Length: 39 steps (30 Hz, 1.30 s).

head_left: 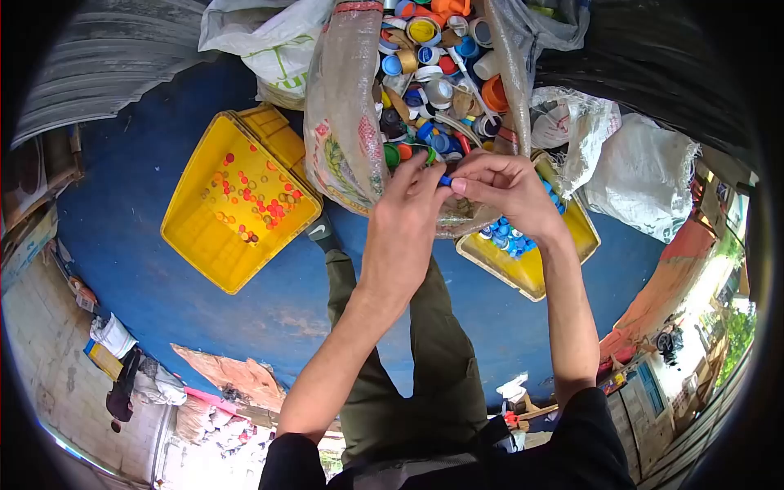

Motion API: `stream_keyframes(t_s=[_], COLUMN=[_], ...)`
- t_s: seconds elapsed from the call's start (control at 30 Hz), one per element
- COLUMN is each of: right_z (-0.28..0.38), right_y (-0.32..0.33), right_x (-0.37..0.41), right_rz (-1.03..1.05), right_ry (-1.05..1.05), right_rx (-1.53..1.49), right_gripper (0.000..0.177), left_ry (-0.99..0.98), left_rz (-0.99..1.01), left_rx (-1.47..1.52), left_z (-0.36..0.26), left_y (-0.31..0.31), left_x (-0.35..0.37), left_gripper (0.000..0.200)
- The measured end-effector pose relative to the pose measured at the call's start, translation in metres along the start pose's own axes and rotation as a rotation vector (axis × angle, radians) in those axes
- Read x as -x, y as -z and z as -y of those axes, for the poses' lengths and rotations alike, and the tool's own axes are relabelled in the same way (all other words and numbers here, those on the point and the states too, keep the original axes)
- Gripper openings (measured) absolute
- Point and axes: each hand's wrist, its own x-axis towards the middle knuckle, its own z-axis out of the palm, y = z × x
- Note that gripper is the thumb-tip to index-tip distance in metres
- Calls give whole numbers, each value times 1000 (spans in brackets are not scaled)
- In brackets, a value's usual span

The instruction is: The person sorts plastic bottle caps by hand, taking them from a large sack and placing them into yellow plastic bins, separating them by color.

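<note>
Between my two hands is a small blue bottle cap (445, 180), held just over the near edge of an open woven sack (351, 114). My left hand (402, 200) pinches it from the left, its fingertips partly hidden behind the hand. From the other side, my right hand (510, 192) grips it with thumb and fingers. Mixed plastic caps and lids (437, 90) in many colours fill the sack. Below my right hand, a yellow bin (581, 233) holds many blue caps (510, 239).
Red, orange and yellowish caps (265, 200) lie in another yellow bin (196, 237) at left. White sacks (641, 171) stand at right, and another (282, 49) at upper left. The floor (278, 314) is blue. A person (122, 392) is in the left background.
</note>
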Motion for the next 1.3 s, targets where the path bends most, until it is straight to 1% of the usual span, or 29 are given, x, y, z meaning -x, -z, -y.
stream_keyframes(t_s=[0.07, 0.17, 0.27, 0.37, 0.4, 0.5, 0.53, 0.63, 0.67, 0.77, 0.87, 0.97, 1.07, 1.17, 1.3], right_z=[1, 6, 14, 8, 3, 3, 5, 17, 18, 7, 0, -29, -40, -49, -46], right_y=[0, 11, 2, 5, 9, 21, 27, 31, 24, 20, 4, -9, -18, -13, -9], right_x=[-5, -11, -10, -2, 1, 11, 13, 10, 5, -25, -54, -86, -103, -114, -120], right_rz=[48, 138, 195, 194, 227, 257, 272, 100, -26, -208, -233, -216, -319, -346, -287], right_ry=[-5, -69, -134, -112, -66, -94, -74, -153, -93, -51, 184, 175, 231, 262, 223], right_rx=[-34, -10, 37, 15, -10, -25, 44, 98, 113, 327, 972, 1045, 1043, 1131, 1206], right_gripper=[18, 19, 18, 16, 14, 14, 14, 16, 19, 20, 22, 22, 19, 21, 22], left_ry=[35, 42, -55, 70, 3, -66, -106, -64, -18, 50, 48, 83, 110, 101, 103], left_rz=[19, 27, -15, 102, 113, 95, 111, 60, 56, 13, -25, -21, -19, 3, -2], left_rx=[21, -5, -55, 53, 16, 80, 41, 76, 105, 92, 56, 52, 92, 61, 71], left_z=[1, -1, 7, 3, -1, -4, -6, -15, -14, -11, -7, -4, -1, -1, 0], left_y=[7, 8, 3, 5, 6, -9, -10, -14, -15, -13, -6, 0, 2, 7, 7], left_x=[-1, 2, 12, 21, 21, 29, 31, 29, 30, 29, 25, 20, 19, 19, 19], left_gripper=[31, 37, 40, 50, 50, 44, 46, 51, 52, 49, 46, 50, 55, 54, 55])
